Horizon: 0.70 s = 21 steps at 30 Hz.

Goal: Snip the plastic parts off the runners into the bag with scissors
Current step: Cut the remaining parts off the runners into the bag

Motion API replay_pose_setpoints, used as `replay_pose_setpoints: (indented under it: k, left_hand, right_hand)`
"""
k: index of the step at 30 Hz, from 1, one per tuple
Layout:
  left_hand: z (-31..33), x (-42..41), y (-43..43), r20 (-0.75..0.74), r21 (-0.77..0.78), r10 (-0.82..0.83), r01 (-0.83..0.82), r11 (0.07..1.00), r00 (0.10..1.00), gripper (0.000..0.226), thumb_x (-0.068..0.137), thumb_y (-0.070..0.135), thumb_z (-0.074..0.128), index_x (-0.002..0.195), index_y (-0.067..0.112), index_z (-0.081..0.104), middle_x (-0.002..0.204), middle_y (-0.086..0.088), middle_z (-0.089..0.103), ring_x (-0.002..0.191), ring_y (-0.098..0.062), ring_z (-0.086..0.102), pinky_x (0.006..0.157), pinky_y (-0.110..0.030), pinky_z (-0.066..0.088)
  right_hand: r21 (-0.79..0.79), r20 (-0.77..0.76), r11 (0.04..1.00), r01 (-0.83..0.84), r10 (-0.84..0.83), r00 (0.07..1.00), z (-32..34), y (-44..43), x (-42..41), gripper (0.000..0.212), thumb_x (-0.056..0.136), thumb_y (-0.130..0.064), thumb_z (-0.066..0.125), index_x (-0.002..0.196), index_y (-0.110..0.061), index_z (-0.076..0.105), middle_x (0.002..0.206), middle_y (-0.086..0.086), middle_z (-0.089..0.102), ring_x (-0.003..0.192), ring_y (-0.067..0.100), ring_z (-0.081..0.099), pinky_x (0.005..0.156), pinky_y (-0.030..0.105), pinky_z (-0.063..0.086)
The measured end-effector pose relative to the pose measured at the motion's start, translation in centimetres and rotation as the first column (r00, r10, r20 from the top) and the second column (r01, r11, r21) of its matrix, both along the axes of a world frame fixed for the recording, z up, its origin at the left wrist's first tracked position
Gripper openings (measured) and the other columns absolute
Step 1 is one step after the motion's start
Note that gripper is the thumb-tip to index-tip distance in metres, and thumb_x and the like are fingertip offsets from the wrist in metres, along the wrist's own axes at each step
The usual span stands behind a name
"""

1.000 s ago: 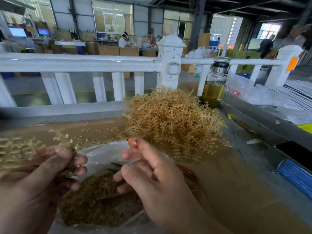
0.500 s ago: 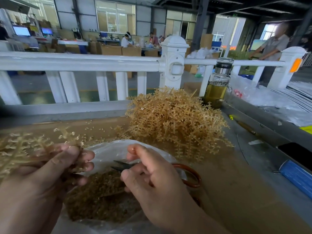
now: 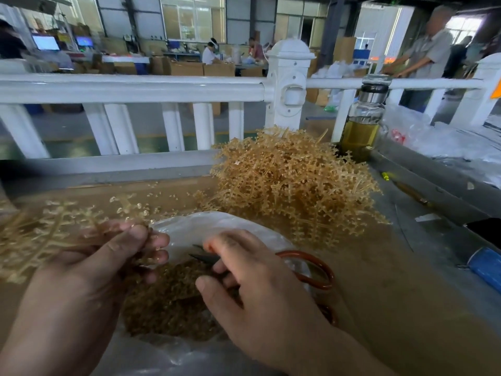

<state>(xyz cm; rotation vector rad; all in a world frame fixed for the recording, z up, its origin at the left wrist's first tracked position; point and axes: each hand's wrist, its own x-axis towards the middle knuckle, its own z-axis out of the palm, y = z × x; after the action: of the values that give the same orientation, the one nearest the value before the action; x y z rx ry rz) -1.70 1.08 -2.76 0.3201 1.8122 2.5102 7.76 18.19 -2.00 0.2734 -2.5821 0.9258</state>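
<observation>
Clutching a bunch of runners [image 3: 40,234], my left hand [image 3: 108,259] sits just beside my right hand [image 3: 260,291], whose curled fingers hold the scissors [image 3: 203,257], tips pointing left above the bag [image 3: 217,226]. Inside it lie snipped parts [image 3: 168,297] beneath both hands. Beyond, I see a heap of runners [image 3: 292,185], then a bottle [image 3: 363,123] by the white railing [image 3: 135,89]

The scissors [image 3: 205,258] are mostly hidden under the right hand [image 3: 265,291]; only the dark blade tips show just left of its grip. Outward from the grip of the left hand [image 3: 89,270], the runners [image 3: 40,234] are blurred and cut off by the left edge.
</observation>
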Motion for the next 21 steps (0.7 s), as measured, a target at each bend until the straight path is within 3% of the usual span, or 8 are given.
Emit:
replay_pose_setpoints:
  k: [4, 7, 9, 11, 15, 18, 21]
  left_hand:
    - [0.0, 0.6, -0.4, -0.009, 0.013, 0.031, -0.031, 0.999, 0.999, 0.023, 0.075, 0.028, 0.071, 0.091, 0.012, 0.068, 0.081, -0.012, 0.075, 0.062, -0.019, 0.071, 0.050, -0.020, 0.053]
    - [0.4, 0.7, -0.7, 0.002, -0.001, 0.030, -0.030, 1.000, 1.000, 0.025, 0.068, 0.036, 0.076, 0.083, 0.016, 0.074, 0.084, -0.013, 0.075, 0.066, -0.019, 0.071, 0.049, -0.023, 0.052]
    - [0.5, 0.7, -1.0, 0.006, 0.010, 0.029, -0.029, 1.000, 1.000, 0.022, 0.070, 0.035, 0.075, 0.082, 0.017, 0.075, 0.084, -0.013, 0.075, 0.066, -0.020, 0.071, 0.048, -0.024, 0.052]
    - [0.6, 0.7, -1.2, 0.008, 0.017, 0.026, -0.026, 1.000, 1.000, 0.017, 0.071, 0.033, 0.074, 0.080, 0.019, 0.078, 0.084, -0.012, 0.075, 0.066, -0.019, 0.071, 0.049, -0.024, 0.052]
    - [0.8, 1.0, -1.2, 0.023, 0.033, 0.024, -0.024, 0.999, 0.999, 0.018, 0.070, 0.033, 0.074, 0.079, 0.017, 0.076, 0.084, -0.012, 0.075, 0.067, -0.018, 0.070, 0.049, -0.023, 0.052]
    - [0.9, 1.2, -1.3, 0.042, 0.041, 0.019, -0.021, 0.999, 0.999, 0.019, 0.070, 0.033, 0.074, 0.081, 0.017, 0.076, 0.086, -0.013, 0.075, 0.068, -0.019, 0.070, 0.050, -0.023, 0.053]
    - [0.9, 1.4, -1.3, 0.055, 0.029, 0.011, -0.012, 1.000, 0.998, 0.022, 0.073, 0.030, 0.072, 0.086, 0.012, 0.074, 0.087, -0.015, 0.075, 0.068, -0.019, 0.070, 0.050, -0.023, 0.053]
  right_hand:
    - [0.042, -0.029, 0.997, 0.071, -0.069, 0.997, -0.1, 0.6, -0.3, 0.040, 0.095, -0.045, 0.048, 0.132, -0.029, 0.050, 0.120, -0.020, 0.045, 0.104, 0.001, 0.050, 0.085, 0.023, 0.049]
    - [-0.182, 0.053, 0.981, 0.065, -0.056, 0.997, -0.5, 0.7, -0.4, 0.042, 0.089, -0.047, 0.053, 0.129, -0.033, 0.056, 0.114, -0.022, 0.057, 0.101, -0.002, 0.059, 0.081, 0.018, 0.051]
    - [-0.465, 0.178, 0.884, 0.034, 0.056, 0.982, -0.7, 0.7, -0.5, 0.044, 0.081, -0.052, 0.057, 0.121, -0.036, 0.063, 0.108, -0.019, 0.067, 0.095, 0.002, 0.068, 0.084, 0.028, 0.056]
    - [-0.610, 0.215, 0.792, 0.019, 0.142, 0.966, -0.9, 0.8, -0.7, 0.039, 0.076, -0.052, 0.059, 0.112, -0.040, 0.067, 0.103, -0.016, 0.072, 0.091, 0.009, 0.072, 0.086, 0.043, 0.058]
    - [-0.653, 0.195, 0.757, 0.012, 0.153, 0.969, -1.3, 0.6, -0.9, 0.037, 0.075, -0.051, 0.062, 0.111, -0.043, 0.066, 0.106, -0.017, 0.072, 0.091, 0.014, 0.073, 0.087, 0.050, 0.056]
    - [-0.737, 0.190, 0.676, -0.001, 0.208, 0.960, -1.5, 0.6, -0.9, 0.034, 0.076, -0.046, 0.065, 0.110, -0.043, 0.069, 0.108, -0.009, 0.072, 0.093, 0.022, 0.073, 0.088, 0.053, 0.056]
    - [-0.760, 0.170, 0.650, -0.012, 0.217, 0.961, -1.4, 0.7, -0.9, 0.032, 0.076, -0.044, 0.066, 0.107, -0.045, 0.070, 0.110, -0.007, 0.072, 0.097, 0.021, 0.072, 0.085, 0.047, 0.059]
